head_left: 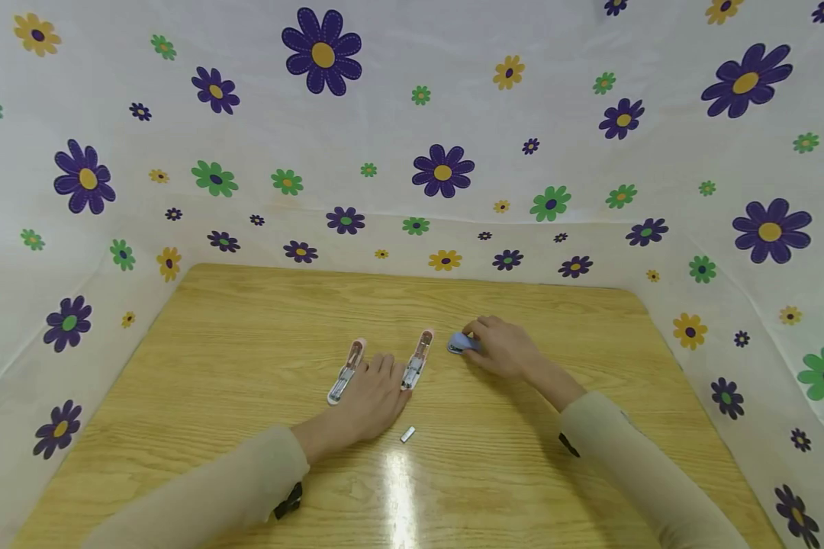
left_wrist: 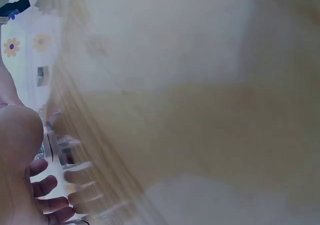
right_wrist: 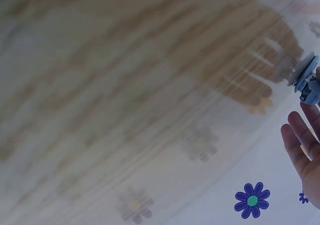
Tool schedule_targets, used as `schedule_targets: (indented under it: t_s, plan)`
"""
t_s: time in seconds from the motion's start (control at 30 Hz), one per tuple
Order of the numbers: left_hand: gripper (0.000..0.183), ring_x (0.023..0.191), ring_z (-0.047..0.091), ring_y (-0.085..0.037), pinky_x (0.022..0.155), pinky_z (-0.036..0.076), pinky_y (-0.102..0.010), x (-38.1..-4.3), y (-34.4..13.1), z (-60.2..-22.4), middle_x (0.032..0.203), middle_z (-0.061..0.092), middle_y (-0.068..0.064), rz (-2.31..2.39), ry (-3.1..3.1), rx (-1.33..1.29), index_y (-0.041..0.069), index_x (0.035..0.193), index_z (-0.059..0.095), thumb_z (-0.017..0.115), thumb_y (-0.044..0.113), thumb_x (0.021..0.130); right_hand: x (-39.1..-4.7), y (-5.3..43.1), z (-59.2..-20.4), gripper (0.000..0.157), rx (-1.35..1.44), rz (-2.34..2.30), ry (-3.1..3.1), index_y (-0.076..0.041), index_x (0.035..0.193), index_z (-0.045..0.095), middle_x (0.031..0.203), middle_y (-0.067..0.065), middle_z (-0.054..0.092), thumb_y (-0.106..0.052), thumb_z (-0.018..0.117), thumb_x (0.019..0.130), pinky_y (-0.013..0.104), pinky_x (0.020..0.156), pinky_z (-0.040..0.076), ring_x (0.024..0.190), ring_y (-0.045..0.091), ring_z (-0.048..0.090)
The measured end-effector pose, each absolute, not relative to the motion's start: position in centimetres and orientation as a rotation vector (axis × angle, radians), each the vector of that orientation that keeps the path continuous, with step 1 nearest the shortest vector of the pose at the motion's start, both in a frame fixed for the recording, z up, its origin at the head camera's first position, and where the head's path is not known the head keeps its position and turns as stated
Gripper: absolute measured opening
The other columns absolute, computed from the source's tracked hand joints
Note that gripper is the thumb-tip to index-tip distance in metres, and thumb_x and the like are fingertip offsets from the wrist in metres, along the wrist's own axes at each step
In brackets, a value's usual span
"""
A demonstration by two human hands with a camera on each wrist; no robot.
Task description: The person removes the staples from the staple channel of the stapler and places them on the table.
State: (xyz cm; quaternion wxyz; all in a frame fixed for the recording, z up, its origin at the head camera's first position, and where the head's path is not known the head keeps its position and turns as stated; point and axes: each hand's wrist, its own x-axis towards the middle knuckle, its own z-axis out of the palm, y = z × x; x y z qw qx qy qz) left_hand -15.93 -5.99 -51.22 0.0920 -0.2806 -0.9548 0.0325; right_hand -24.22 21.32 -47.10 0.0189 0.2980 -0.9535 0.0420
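Note:
On the wooden table, my left hand lies between two slim staplers with pale pink edges and see-through bodies. Its thumb and index finger are at the lower end of the right-hand pink stapler, apparently pinching it. The left-hand pink stapler lies by the other fingers of that hand. Farther right, my right hand holds a small blue stapler between thumb and fingers. In the right wrist view the blue stapler shows at the edge, the other fingers extended.
A small silver block, perhaps a strip of staples, lies on the table nearer to me. White cloth with printed flowers stands round the back and sides. Light reflects off the near part of the table.

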Motion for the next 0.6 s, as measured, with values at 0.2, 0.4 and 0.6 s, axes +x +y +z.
schedule_targets:
  t_s: [0.2,0.4,0.6]
  plan:
    - [0.044,0.085,0.047,-0.021,0.072,0.045,-0.036,-15.3,-5.4,-50.5,0.092,0.048,-0.005,0.069,-2.854,-0.794,0.007,0.108,0.049,0.037,0.049,0.101,-23.8,22.3,-47.5,0.036,0.98,0.121,-2.905,-0.013,0.116,0.065,0.108,0.005,0.067,-0.037,0.067,0.09,0.037,0.078,0.055,0.095,0.02,0.064]
    - [0.048,0.097,0.054,-0.022,0.078,0.05,-0.036,-14.7,-3.9,-49.5,0.105,0.055,-0.006,-0.021,-2.866,-0.894,0.01,0.115,0.05,0.033,0.052,0.101,-22.6,23.7,-47.4,0.033,0.97,0.114,-2.924,-0.015,0.114,0.066,0.104,0.001,0.066,-0.034,0.069,0.089,0.035,0.079,0.054,0.092,0.016,0.062]
    - [0.045,0.095,0.053,-0.016,0.08,0.047,-0.032,-14.3,-1.6,-49.1,0.101,0.055,0.0,-0.128,-2.788,-1.002,0.014,0.113,0.053,0.038,0.054,0.1,-21.0,24.7,-47.0,0.03,1.001,0.106,-2.894,-0.015,0.113,0.068,0.101,0.0,0.067,-0.03,0.072,0.087,0.034,0.078,0.055,0.091,0.016,0.063]
